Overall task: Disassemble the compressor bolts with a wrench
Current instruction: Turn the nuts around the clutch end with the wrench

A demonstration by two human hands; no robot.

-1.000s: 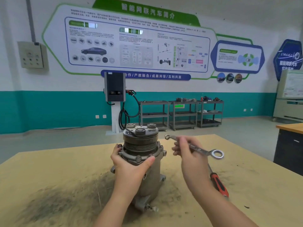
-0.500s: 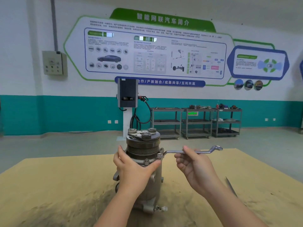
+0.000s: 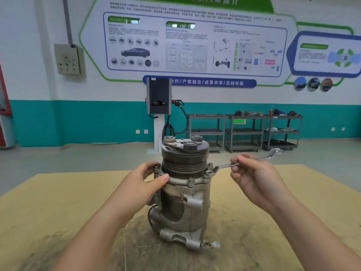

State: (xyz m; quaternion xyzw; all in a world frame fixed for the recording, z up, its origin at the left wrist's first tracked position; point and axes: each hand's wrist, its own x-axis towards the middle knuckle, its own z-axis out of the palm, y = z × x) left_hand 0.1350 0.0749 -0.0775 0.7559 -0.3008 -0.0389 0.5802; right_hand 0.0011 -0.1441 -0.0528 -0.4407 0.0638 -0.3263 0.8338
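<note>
The compressor (image 3: pixel 184 192) stands upright on the desk (image 3: pixel 58 202), pulley end up, in the middle of my view and between my two forearms. My left hand (image 3: pixel 144 184) grips its flange from the left: the thumb lies across the front edge of the flange, and the fingers curl round the back beside a bolt head, so this grip is closed on the housing. The left forearm comes up from the lower left at a slant, wrist nearly straight.

My right hand (image 3: pixel 256 178) sits just to the right of the compressor, level with the flange and clear of the housing. It pinches the shank of the wrench (image 3: pixel 244 162) between thumb and curled fingertips, palm turned toward me, knuckles folded under. The wrench runs from the flange bolts (image 3: pixel 210 171) on the right side of the compressor out to the right and slightly upward; its near end sits at one of those bolts, though I cannot tell whether it is fully seated on the head. Its far ring end pokes out past my fingers, above the desk's back edge. The right forearm rises from the lower right corner, wrist bent a little back.

More bolt heads ring the front of the flange between my two hands. The desk top under the compressor is tan, smudged dark with grime round its base.
</note>
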